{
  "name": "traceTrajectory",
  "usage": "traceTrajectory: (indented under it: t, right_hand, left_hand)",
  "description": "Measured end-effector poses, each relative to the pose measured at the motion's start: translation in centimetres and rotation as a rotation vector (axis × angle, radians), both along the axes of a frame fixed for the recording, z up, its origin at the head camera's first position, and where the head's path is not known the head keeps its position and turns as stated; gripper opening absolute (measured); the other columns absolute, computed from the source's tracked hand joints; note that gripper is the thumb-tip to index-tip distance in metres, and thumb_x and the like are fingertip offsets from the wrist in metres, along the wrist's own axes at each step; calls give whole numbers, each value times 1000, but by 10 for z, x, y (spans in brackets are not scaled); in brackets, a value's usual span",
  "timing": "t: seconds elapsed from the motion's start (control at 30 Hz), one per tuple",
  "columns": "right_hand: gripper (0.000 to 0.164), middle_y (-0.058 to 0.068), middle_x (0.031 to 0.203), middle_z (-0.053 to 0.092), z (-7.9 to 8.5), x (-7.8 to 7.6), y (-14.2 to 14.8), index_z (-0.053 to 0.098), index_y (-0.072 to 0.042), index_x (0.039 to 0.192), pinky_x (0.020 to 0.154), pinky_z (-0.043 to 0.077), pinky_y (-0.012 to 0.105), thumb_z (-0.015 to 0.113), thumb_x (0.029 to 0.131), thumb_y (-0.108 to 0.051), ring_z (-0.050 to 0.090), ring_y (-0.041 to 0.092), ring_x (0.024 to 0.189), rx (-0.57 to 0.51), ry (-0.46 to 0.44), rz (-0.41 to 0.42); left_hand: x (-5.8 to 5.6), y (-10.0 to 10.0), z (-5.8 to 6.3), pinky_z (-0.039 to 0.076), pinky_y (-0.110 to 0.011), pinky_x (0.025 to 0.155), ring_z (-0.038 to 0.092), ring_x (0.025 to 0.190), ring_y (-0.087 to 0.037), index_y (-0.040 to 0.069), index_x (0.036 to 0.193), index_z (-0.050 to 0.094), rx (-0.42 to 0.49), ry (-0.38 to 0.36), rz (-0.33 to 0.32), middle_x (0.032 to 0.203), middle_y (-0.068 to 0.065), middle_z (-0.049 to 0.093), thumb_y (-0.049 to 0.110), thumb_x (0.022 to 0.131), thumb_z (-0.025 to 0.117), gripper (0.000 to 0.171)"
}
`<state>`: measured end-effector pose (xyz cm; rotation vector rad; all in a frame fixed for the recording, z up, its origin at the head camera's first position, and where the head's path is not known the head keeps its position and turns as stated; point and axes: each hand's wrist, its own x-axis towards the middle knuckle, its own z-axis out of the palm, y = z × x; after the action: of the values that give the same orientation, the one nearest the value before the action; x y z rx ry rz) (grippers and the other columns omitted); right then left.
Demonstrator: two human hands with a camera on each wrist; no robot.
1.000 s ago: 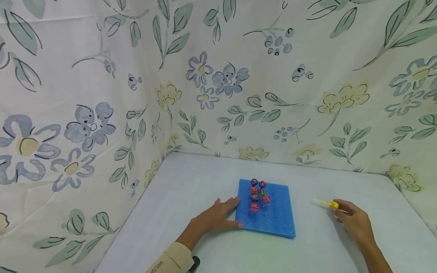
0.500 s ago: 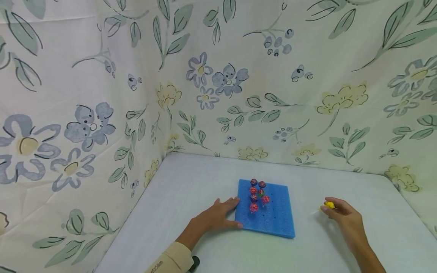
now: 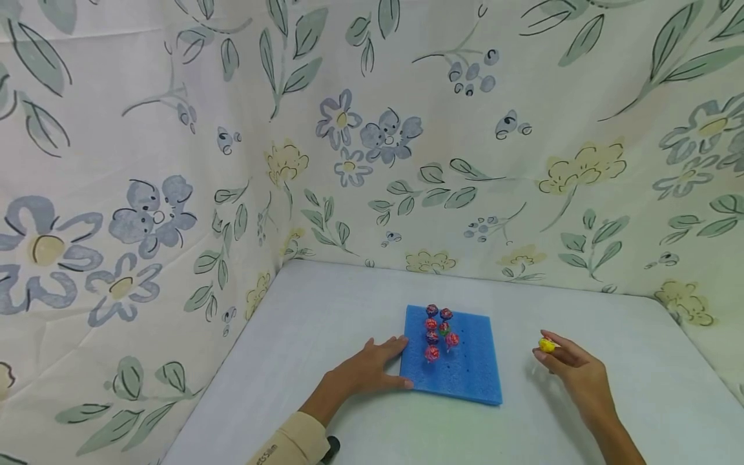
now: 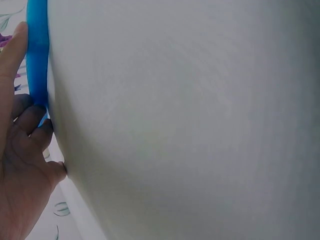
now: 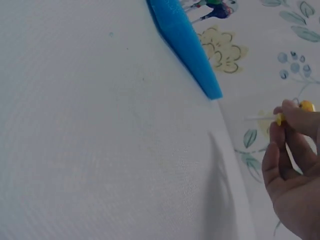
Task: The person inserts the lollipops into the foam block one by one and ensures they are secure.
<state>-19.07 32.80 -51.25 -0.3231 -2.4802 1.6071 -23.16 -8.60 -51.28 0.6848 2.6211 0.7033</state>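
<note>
My left hand (image 3: 369, 368) is spread at the left side of a blue foam board (image 3: 478, 361), its thumb by the near corner and its fingers along the edge. In the left wrist view, the fingers touch the board's side (image 4: 37, 65). Several red and purple wrapped lollipops (image 3: 432, 354) stand upright in two rows in the left part of the board. Right of the board, my right hand (image 3: 586, 384) pinches a yellow-wrapped lollipop (image 3: 546, 345) between thumb and fingers, above the table. Its white stick (image 5: 260, 118) points away from the hand in the right wrist view.
Small holes (image 3: 467, 350) dot the foam board beside the lollipops. Under it is a white table (image 3: 343, 297), with a floral cloth (image 3: 442, 194) hanging behind and at the left. A dark round object (image 3: 332, 447) shows beside the left sleeve (image 3: 296, 442).
My right hand has moved left toward the board with the yellow lollipop, turning it so the stick no longer points out left in the head view. My left hand and the board stay put.
</note>
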Motion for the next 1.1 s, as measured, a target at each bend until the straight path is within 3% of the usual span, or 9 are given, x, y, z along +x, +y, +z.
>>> traceTrajectory:
  t: [0.13, 0.27, 0.43, 0.7, 1.1]
  right_hand:
    - [66, -13, 102, 81, 2, 0, -4, 57, -1, 150, 78, 55, 7, 82, 95, -29, 71, -9, 89, -4, -17, 8]
    - [54, -14, 100, 80, 4, 0, -9, 70, 3, 132, 75, 58, 13, 84, 93, -33, 71, -4, 86, -4, -51, -12]
    - [43, -17, 96, 79, 5, 3, -16, 78, 1, 117, 72, 60, 22, 82, 95, -36, 72, 7, 87, 23, -18, 8]
    - [40, -9, 100, 82, 8, 6, -30, 78, 1, 117, 75, 61, 23, 82, 95, -32, 74, 9, 89, 3, -47, 87]
    - [34, -1, 101, 82, 8, 6, -47, 79, 1, 116, 78, 63, 25, 81, 97, -27, 76, 9, 90, -25, -7, 146]
  left_hand:
    - [0, 0, -1, 13, -56, 133, 25, 162, -17, 26, 169, 32, 0, 7, -4, 174, 4, 31, 71, 90, 71, 99]
    - [-1, -1, -1, 13, -56, 133, 26, 162, -17, 25, 169, 32, 4, 15, -9, 174, 3, 31, 72, 90, 70, 99]
    - [-1, -1, -2, 13, -57, 133, 25, 162, -19, 27, 169, 31, 3, 6, -5, 174, 4, 30, 73, 90, 69, 99]
    - [-1, -1, -1, 14, -58, 132, 24, 163, -20, 27, 169, 31, 4, 6, 0, 174, 4, 30, 71, 90, 71, 99]
    - [-1, -2, 0, 14, -58, 132, 25, 163, -21, 27, 169, 32, 12, -6, 5, 174, 3, 30, 70, 90, 72, 99]
